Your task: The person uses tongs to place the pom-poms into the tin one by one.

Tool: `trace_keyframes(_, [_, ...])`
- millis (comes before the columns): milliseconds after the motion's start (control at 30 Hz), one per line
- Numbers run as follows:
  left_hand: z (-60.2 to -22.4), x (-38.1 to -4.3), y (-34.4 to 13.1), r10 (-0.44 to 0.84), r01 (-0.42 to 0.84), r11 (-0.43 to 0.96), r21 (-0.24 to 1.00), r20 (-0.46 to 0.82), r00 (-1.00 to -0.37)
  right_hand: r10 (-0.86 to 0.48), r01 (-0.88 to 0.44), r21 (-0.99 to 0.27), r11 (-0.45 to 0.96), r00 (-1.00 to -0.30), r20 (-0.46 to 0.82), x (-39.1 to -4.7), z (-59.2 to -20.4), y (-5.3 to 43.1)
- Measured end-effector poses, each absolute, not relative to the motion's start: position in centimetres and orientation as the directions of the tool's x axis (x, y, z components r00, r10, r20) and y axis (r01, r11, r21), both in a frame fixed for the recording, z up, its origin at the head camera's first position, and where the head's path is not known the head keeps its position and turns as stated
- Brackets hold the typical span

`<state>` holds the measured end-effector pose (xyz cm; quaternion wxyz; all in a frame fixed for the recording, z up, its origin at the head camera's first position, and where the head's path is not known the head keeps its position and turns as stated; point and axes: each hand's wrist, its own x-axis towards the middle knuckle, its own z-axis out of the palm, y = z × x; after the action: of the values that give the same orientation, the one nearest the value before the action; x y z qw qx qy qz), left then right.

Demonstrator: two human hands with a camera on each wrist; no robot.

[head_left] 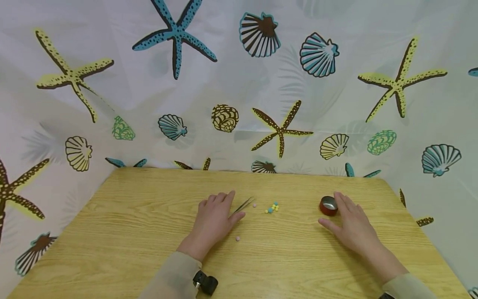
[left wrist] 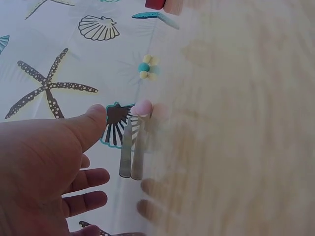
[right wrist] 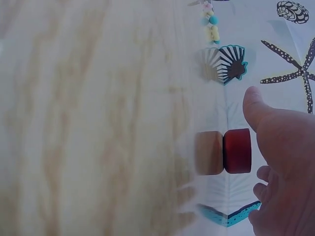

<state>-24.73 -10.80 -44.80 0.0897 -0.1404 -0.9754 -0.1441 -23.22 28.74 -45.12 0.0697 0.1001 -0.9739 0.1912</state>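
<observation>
My left hand (head_left: 213,221) is over the left-middle of the wooden table, fingers spread and holding nothing. Just beyond its thumb lies a pair of metal tweezers (head_left: 244,204); the left wrist view shows both arms of the tweezers (left wrist: 131,153) behind a pink bead (left wrist: 143,107). On the right, my right hand (head_left: 354,226) reaches beside a small round red cup (head_left: 328,206) with a silvery inside, its index finger close to the rim. From the right wrist, the red cup (right wrist: 237,151) stands upright in front of the palm, between thumb and fingers.
Several small yellow and blue beads (head_left: 271,209) sit in a loose group between the hands. One pink bead (head_left: 254,205) is near the tweezer tips, another pink bead (head_left: 237,238) closer to me. A curtain (head_left: 224,83) printed with shells and starfish borders the table's far and side edges.
</observation>
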Motion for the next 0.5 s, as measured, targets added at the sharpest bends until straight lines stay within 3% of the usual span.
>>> trace_keyframes(500, [-46.3,-26.1,-11.3,0.221,0.296,0.841,0.453,0.212,-0.952,-0.14,-0.175,-0.541,0.823,-0.985,0.105,-24.0,-45.6,29.6])
